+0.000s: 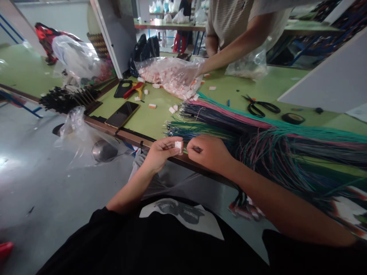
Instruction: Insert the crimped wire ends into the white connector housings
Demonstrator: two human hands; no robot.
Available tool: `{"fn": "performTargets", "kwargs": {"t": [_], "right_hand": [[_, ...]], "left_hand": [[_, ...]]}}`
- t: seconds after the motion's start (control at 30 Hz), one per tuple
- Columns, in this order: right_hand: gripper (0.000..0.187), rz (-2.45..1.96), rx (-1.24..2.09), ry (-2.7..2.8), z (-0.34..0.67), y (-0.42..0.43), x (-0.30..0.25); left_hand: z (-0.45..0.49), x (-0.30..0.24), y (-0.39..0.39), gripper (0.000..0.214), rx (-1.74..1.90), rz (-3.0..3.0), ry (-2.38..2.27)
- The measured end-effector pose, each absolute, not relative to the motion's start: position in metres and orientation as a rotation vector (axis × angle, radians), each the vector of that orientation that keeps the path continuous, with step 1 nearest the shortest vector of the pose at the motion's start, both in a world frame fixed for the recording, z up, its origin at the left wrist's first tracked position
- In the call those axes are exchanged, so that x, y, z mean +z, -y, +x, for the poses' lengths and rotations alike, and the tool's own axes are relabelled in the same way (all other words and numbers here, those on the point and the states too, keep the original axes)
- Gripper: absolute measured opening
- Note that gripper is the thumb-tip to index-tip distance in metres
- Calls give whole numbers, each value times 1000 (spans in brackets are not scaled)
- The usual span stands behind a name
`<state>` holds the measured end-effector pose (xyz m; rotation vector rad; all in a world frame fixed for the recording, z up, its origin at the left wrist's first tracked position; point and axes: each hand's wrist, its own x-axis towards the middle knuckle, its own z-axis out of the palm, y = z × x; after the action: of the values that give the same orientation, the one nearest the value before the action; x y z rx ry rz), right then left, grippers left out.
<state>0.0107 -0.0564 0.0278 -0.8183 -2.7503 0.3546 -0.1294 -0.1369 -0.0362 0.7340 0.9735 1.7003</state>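
My left hand pinches the white-and-orange connector, just beside my tightly curled right hand, contents unclear.

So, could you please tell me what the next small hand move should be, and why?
Probably ease the right hand slightly toward the white-and-orange connector, keeping the left hand steady. The left hand pinches the connector, and the curled right hand faces it across a small gap; whatever the right hand may hold is too small to make out.
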Motion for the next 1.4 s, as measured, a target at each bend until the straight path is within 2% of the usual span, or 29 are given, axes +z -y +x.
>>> {"fn": "performTargets", "kwargs": {"t": [0.2, 0.53, 0.67, 0.8, 1.13, 1.33, 1.4], "right_hand": [[16, -798, 568, 2718, 11, 54, 26], [20, -734, 725, 2731, 13, 53, 12], [16, -713, 857, 2713, 15, 51, 15], [14, -735, 839, 2700, 15, 52, 16], [22, -673, 725, 2799, 15, 54, 6], [22, -553, 974, 2985, 21, 21, 23], [23, -714, 771, 3015, 23, -5, 29]], "left_hand": [[-127, -30, 138, 33, 1701, 719, -1074], [-122, -32, 142, 26, 1695, 753, -1161], [-122, -31, 143, 24, 1667, 753, -1173], [-121, -29, 144, 23, 1664, 744, -1187], [-121, -35, 143, 23, 1647, 815, -1273], [-128, -37, 147, 18, 1540, 952, -1237], [-133, -36, 148, 14, 1494, 1026, -1217]]}}
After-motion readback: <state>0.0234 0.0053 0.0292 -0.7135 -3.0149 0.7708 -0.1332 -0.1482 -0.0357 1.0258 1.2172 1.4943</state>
